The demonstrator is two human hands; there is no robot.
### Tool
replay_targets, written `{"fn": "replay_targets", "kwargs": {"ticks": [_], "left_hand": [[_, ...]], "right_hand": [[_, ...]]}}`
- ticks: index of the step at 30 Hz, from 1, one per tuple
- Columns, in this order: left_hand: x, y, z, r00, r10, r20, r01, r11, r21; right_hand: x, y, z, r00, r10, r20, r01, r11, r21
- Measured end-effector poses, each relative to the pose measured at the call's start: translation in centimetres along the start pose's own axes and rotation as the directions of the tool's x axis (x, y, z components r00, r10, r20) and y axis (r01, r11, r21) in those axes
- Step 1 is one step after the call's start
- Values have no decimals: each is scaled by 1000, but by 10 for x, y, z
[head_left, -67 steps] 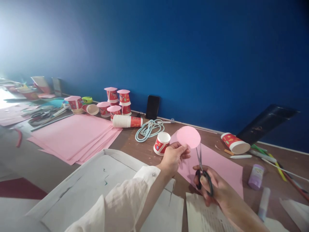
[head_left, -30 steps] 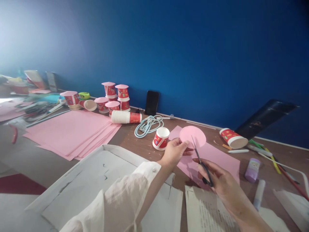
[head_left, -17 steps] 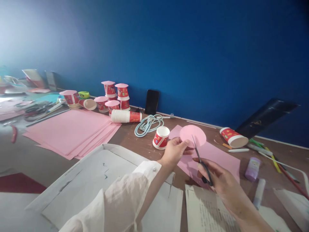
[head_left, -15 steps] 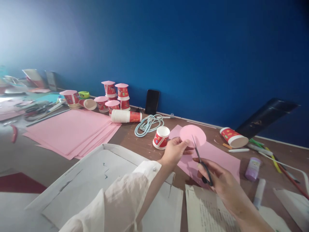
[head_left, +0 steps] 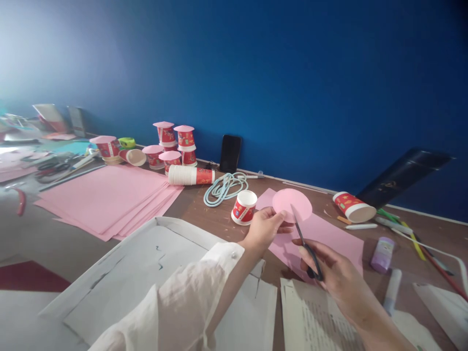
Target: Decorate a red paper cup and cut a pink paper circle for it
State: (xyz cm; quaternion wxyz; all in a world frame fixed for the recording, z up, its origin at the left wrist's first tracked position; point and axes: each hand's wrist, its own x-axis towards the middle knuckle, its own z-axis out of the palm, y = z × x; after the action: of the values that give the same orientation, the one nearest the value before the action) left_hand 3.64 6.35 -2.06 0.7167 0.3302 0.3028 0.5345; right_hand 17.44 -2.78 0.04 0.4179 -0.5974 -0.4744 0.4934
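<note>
Between thumb and fingers, my left hand (head_left: 265, 227) pinches the near edge of a pink paper circle (head_left: 287, 201). My right hand (head_left: 334, 268) is closed around the handles of black-handled scissors (head_left: 310, 256). Their blades point up and away, overlapping the circle from its near edge toward the middle. Under both hands lies a pink paper sheet (head_left: 336, 239). A red and white paper cup (head_left: 244, 208) stands just left of my left hand, its mouth up.
Left of centre lie pink sheets (head_left: 102, 195) and nested paper cups (head_left: 183, 175). Cups with pink paper tops (head_left: 185, 139) stand by the wall. A pale blue cord (head_left: 226, 187), a phone (head_left: 230, 153), a tipped cup (head_left: 353, 207) and a purple glue stick (head_left: 382, 254) surround the workspace.
Almost nothing has moved. Both hands keep their hold on the paper circle and the scissors, and the view has shifted very slightly.
</note>
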Motion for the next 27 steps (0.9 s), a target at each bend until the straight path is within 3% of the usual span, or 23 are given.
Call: {"fn": "replay_targets", "kwargs": {"ticks": [10, 17, 27], "left_hand": [[0, -1, -1, 1000, -24, -9, 24, 1000, 9], [0, 0, 0, 998, -60, -19, 60, 998, 4], [-1, 4, 1, 996, -90, -21, 91, 996, 14]], "right_hand": [[1, 2, -1, 999, 9, -39, -13, 996, -84], [-6, -5, 8, 993, 20, -114, -25, 999, -43], [-7, -9, 8, 995, 30, -92, -37, 997, -69]]}}
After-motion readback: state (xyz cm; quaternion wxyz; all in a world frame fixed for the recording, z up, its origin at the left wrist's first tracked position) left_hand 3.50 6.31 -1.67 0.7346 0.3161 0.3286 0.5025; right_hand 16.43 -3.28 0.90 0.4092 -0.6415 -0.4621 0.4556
